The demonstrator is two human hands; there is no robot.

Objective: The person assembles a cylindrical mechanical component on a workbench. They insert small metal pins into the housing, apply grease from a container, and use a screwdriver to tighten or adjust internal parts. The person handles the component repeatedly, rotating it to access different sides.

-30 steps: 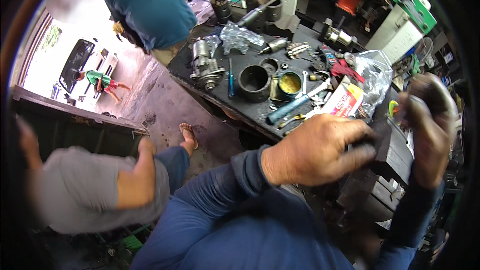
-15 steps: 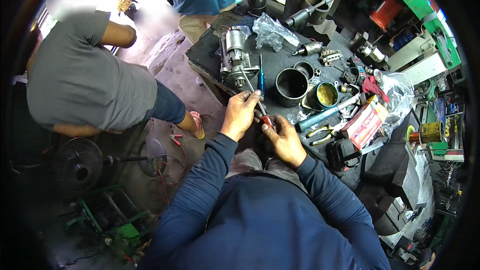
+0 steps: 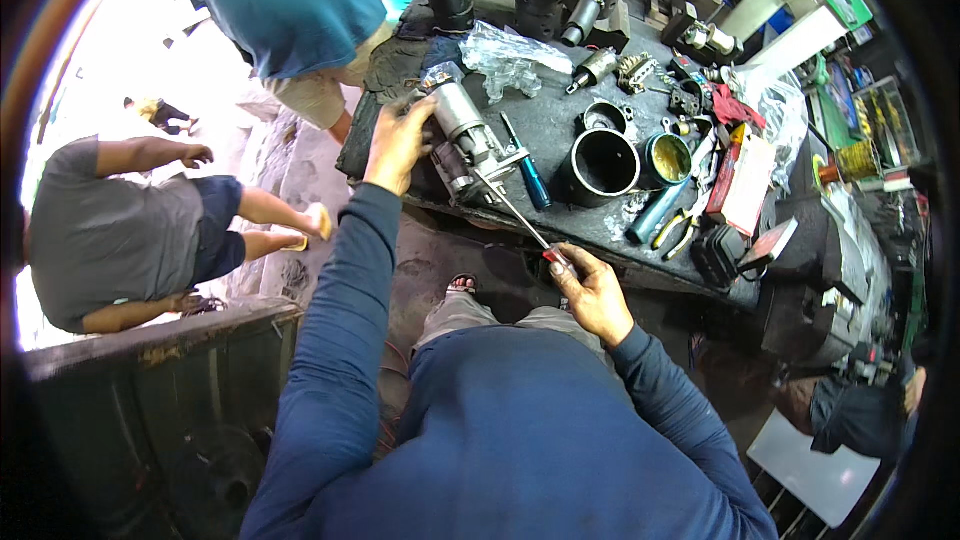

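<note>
A silver starter motor [image 3: 461,118] lies at the bench's near left edge. My left hand [image 3: 396,148] grips its left side, with the fingertips partly hidden against the body. In my right hand [image 3: 594,292] is a screwdriver [image 3: 522,217] with a red handle and a long thin shaft. Its tip reaches the near end of the starter motor; whether it sits on a screw I cannot make out. Just right of the motor, a blue-handled screwdriver [image 3: 534,180] rests on the dark bench top.
Right of the motor stand a black metal cylinder [image 3: 604,166] and a tin of yellowish grease [image 3: 668,158]. Pliers [image 3: 682,230], a red-and-white box [image 3: 742,180] and crumpled plastic [image 3: 510,55] lie around. One person in teal [image 3: 280,10] stands beyond the bench, another in grey [image 3: 120,230] at left.
My left hand has left the screwdriver and moved up-left onto the starter motor. My right hand has shifted slightly right and down, keeping the screwdriver. The view has turned; the person in grey has moved.
</note>
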